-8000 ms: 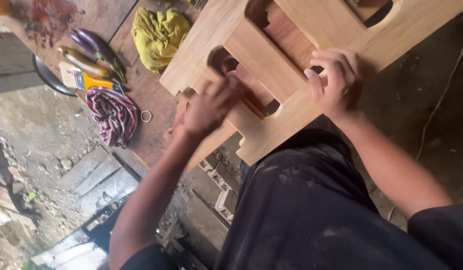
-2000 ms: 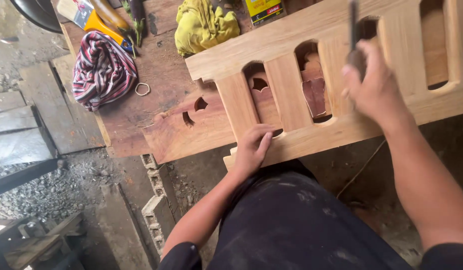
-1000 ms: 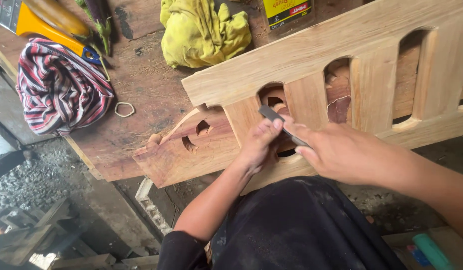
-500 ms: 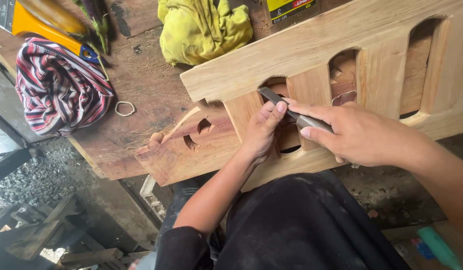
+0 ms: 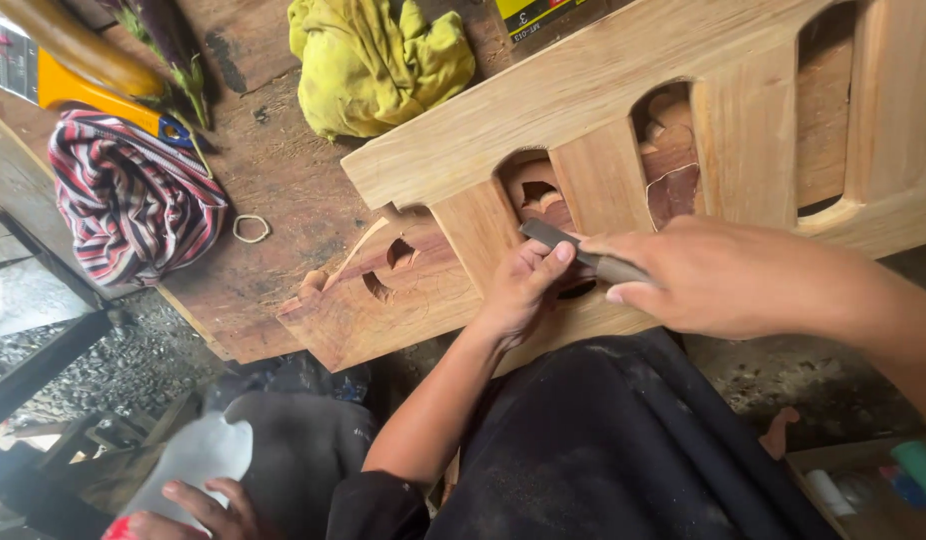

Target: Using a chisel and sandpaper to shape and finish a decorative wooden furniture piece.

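A rough woodworking shop, partly open to the ground. A worn plank workbench (image 5: pixel 283 190) carries a pale slatted wooden frame (image 5: pixel 623 110), a carved board (image 5: pixel 383 300), rags and a paintbrush (image 5: pixel 73 80) at far left, while gravel (image 5: pixel 133 365) and scrap timber lie near left.

A crumpled yellow rag (image 5: pixel 378 60) lies at the top of the dark wooden worktop (image 5: pixel 273 190). A striped cloth bundle (image 5: pixel 133 205) sits at the worktop's left edge, with a small rubber ring (image 5: pixel 250 229) just beside it. A yellow-handled brush (image 5: pixel 78 90) rests above the bundle. Gravel (image 5: pixel 133 365) covers the ground below.
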